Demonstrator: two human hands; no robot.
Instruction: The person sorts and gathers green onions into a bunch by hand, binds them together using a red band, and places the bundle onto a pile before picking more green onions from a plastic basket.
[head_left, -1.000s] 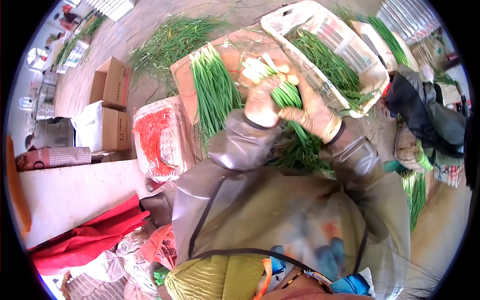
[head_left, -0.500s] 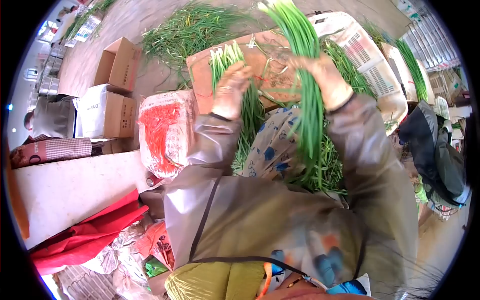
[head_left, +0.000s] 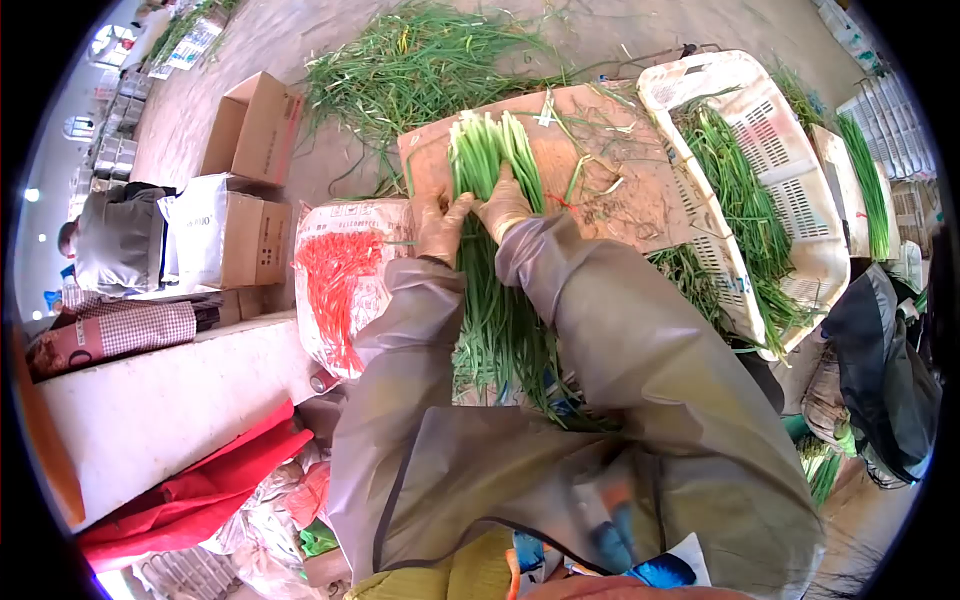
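While the right hand [head_left: 503, 203] lies over the green onions [head_left: 488, 155], fingers bent down onto the stems, the left hand [head_left: 440, 228] sits at their left edge, thumb and fingers parted; whether it pinches any stalk, I cannot tell. The pale ends point to twelve o'clock on a brown board [head_left: 640, 205], and the leaves trail toward six. At eleven o'clock, red ties [head_left: 340, 285] lie on a wrapped bundle [head_left: 312, 222]; at one, a white crate [head_left: 808, 255] holds more greens. Farther off, toward eleven, come cardboard boxes [head_left: 262, 140] and a loose green heap [head_left: 410, 60].

Hands [head_left: 438, 228] back together at greens [head_left: 482, 150]
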